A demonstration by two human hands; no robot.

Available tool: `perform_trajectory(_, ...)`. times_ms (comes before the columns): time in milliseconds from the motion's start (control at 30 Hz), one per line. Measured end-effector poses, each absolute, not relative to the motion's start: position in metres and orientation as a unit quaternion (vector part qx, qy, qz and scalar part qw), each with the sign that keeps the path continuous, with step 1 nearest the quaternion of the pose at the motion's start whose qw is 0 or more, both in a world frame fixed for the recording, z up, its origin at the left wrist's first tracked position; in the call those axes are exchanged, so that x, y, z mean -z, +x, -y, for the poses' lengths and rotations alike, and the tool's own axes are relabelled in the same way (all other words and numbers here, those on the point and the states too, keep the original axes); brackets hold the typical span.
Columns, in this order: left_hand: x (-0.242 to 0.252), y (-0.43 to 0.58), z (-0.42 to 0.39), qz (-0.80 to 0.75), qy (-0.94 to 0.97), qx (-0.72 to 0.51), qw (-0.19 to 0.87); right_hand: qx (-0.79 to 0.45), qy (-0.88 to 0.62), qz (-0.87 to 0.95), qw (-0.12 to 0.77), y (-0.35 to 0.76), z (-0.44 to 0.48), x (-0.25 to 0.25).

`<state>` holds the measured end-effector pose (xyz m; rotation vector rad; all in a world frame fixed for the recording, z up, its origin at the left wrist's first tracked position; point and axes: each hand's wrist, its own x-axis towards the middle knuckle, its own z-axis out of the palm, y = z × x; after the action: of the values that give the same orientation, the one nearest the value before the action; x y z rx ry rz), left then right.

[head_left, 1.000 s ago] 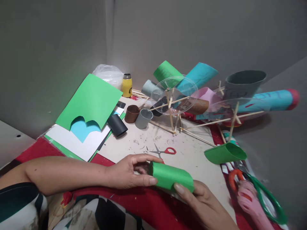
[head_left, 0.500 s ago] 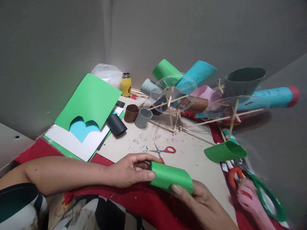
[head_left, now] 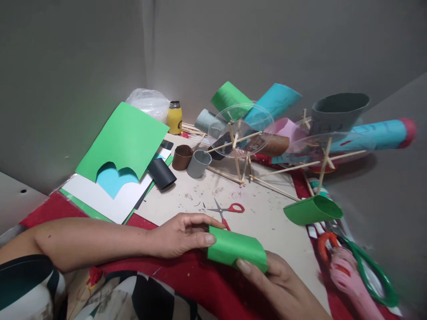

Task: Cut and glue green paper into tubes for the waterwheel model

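Observation:
A green paper tube [head_left: 237,249] lies sideways between my two hands, just above the front edge of the board. My left hand [head_left: 187,235] grips its left end, thumb on the near side and fingers over the top. At the right end, my right hand [head_left: 271,278] holds it with the thumb in front; the other fingers are mostly hidden behind. Right behind the tube, small red-handled scissors [head_left: 230,209] lie spread on the board. Farther back stand a grey paper tube [head_left: 199,164] and a brown one [head_left: 182,158], with a black tube [head_left: 162,173] lying to their left.
A wheel frame of sticks and clear discs [head_left: 240,131] carries coloured tubes at the back right. Green paper with a heart-shaped cutout [head_left: 126,133] lies left. A yellow bottle [head_left: 175,118] stands behind. Green-handled scissors [head_left: 373,271] and a pink glue gun [head_left: 347,275] are at right.
The green tube has shifted very slightly left and turned a little in my hands. Both hands keep their hold, and the other things stay in place.

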<state>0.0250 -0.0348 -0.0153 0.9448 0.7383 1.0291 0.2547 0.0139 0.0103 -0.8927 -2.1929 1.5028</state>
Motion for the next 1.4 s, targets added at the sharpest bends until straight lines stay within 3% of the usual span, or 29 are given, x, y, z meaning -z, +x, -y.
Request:
perform_trajectory(400, 0.012, 0.023, 0.035, -0.334, 0.428, -0.474, 0.693, -0.567, -0.359, 0.718, 0.188, 0.26, -0.014, -0.007)
perform_trajectory(1100, 0.015, 0.026, 0.031, -0.355, 0.325, -0.44, 0.758, -0.48, -0.274, 0.803, 0.223, 0.249, -0.012, -0.017)
perform_trajectory(1400, 0.015, 0.025, 0.035, -0.332, 0.401, -0.476, 0.709, -0.561, -0.352, 0.722, 0.2, 0.252, -0.018, -0.012)
